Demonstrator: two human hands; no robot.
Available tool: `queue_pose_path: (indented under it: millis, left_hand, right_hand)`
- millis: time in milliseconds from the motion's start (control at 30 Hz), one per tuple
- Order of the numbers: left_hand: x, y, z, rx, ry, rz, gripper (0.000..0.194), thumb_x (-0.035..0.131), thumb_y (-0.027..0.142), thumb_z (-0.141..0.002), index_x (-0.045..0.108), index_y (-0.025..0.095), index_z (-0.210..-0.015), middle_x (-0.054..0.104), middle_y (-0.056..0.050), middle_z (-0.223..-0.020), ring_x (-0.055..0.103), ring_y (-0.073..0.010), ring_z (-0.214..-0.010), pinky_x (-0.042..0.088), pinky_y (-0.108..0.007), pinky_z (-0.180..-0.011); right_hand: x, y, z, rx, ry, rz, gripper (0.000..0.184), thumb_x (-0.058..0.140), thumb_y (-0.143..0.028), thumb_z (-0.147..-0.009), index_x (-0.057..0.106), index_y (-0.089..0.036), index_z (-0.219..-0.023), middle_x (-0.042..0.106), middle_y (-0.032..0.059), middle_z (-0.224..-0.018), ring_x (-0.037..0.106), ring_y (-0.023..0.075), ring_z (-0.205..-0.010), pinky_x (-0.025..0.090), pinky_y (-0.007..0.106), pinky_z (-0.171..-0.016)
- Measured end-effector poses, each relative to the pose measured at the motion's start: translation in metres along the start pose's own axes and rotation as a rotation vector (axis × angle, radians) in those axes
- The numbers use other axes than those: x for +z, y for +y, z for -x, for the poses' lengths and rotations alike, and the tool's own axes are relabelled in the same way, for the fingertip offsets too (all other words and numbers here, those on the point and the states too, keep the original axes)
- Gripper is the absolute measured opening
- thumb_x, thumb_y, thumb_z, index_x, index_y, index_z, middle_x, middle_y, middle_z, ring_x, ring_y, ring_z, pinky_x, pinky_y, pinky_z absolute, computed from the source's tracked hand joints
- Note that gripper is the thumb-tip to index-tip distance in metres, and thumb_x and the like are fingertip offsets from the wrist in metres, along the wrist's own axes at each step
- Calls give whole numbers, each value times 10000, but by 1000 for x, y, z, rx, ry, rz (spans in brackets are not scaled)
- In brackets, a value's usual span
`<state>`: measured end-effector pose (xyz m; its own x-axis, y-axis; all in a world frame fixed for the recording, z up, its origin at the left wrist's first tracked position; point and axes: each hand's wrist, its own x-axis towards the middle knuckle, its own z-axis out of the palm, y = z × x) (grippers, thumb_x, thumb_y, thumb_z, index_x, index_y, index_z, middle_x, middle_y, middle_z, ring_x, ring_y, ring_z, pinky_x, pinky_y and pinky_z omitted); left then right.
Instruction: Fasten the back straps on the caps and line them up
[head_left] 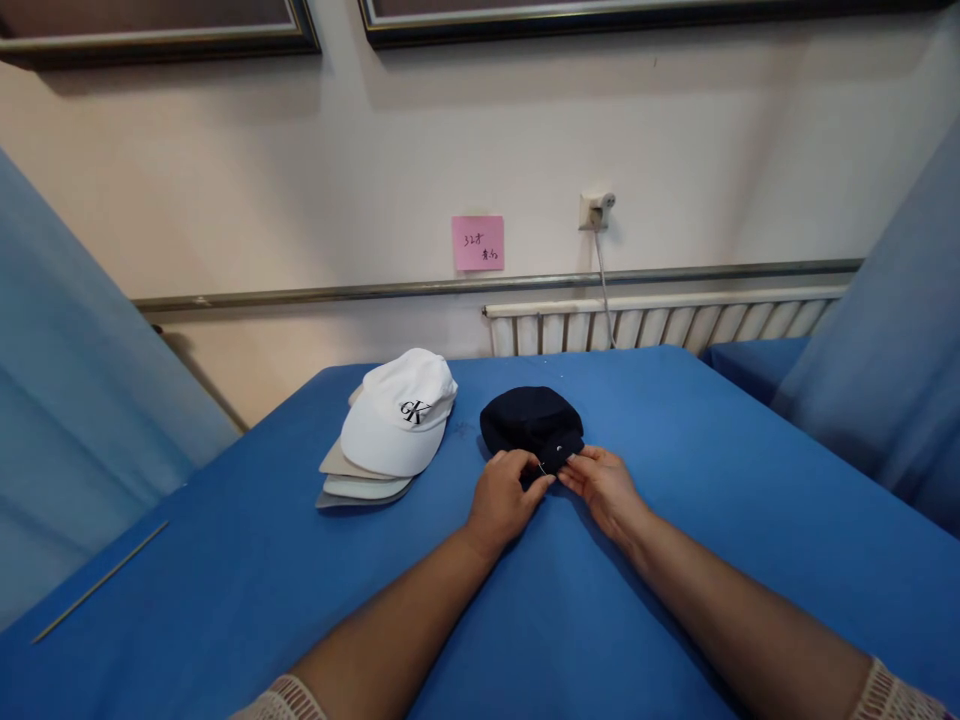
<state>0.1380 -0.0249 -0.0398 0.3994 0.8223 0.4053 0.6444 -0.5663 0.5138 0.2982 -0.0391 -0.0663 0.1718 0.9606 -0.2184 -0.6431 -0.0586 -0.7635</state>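
A dark, nearly black cap (531, 415) lies on the blue-covered table in front of me. My left hand (508, 497) pinches its near edge from the left, thumb and fingers close together. From the right, the fingers of my right hand (606, 488) close on the same near edge, by what looks like a strap (559, 452) with a small shiny spot. A thin light line shows beside my left fingertips; I cannot make out what it is. To the left stands a stack of caps, topped by a white cap (405, 415) with black letters.
Beneath the white cap, beige and grey brims (360, 499) stick out. A thin stick (101, 582) lies at the table's left. Blue curtains (67, 400) hang on both sides. Behind the table are a radiator (652, 325), a wall pipe and a socket (595, 212) with a cord.
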Motion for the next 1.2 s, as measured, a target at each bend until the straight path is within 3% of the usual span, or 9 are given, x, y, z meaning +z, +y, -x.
queue_pose_path:
  millis: [100, 233, 400, 567, 833, 1000, 1200]
  left_hand:
    - [1, -1, -1, -9, -12, -16, 141, 645, 322, -798, 608, 198, -855, 669, -32, -859, 572, -197, -824, 439, -324, -737]
    - [1, -3, -2, -30, -6, -32, 156, 641, 351, -801, 598, 204, -830, 660, -23, -818, 575, -191, -794, 433, -313, -706]
    - [2, -4, -2, -34, -19, -64, 170, 650, 364, -793, 594, 206, -820, 655, -22, -810, 573, -190, -780, 423, -307, -683]
    - [4, -3, 0, -22, -40, -66, 179, 653, 366, -788, 586, 200, -790, 647, -21, -779, 568, -187, -754, 415, -308, -676]
    - [3, 0, 0, -36, -50, -18, 183, 667, 352, -781, 588, 197, -837, 651, -25, -822, 572, -189, -785, 429, -310, -696]
    - [1, 1, 1, 14, -43, 75, 155, 551, 323, -876, 611, 196, -941, 659, -42, -929, 572, -196, -882, 445, -341, -795]
    - [2, 1, 0, 66, 8, 67, 214, 633, 287, -824, 601, 200, -1017, 642, -57, -1012, 564, -214, -955, 451, -369, -858]
  right_hand:
    - [7, 2, 8, -101, 101, 17, 460, 834, -244, -601, 500, -231, -917, 669, -3, -745, 667, 166, -694, 556, 302, -661]
    - [13, 1, 16, -172, -29, 56, 473, 832, -219, -562, 526, -243, -922, 651, -26, -764, 640, 143, -716, 522, 294, -710]
    - [12, 2, 13, -178, -87, 228, 325, 823, -322, -580, 592, -201, -773, 643, -6, -741, 593, 134, -688, 466, 285, -684]
    - [9, 5, 7, -188, -75, 275, 347, 816, -417, -583, 564, -200, -681, 588, -34, -632, 528, 110, -581, 432, 269, -603]
    - [10, 0, 13, -156, -42, 229, 374, 822, -444, -580, 568, -203, -712, 613, -22, -662, 588, 131, -632, 474, 271, -612]
    - [9, -4, 11, -140, 18, 254, 400, 816, -461, -575, 553, -205, -734, 622, -23, -652, 617, 134, -609, 477, 259, -577]
    - [8, -3, 8, -145, 12, 274, 445, 802, -508, -571, 540, -202, -760, 665, 6, -680, 646, 150, -595, 467, 248, -526]
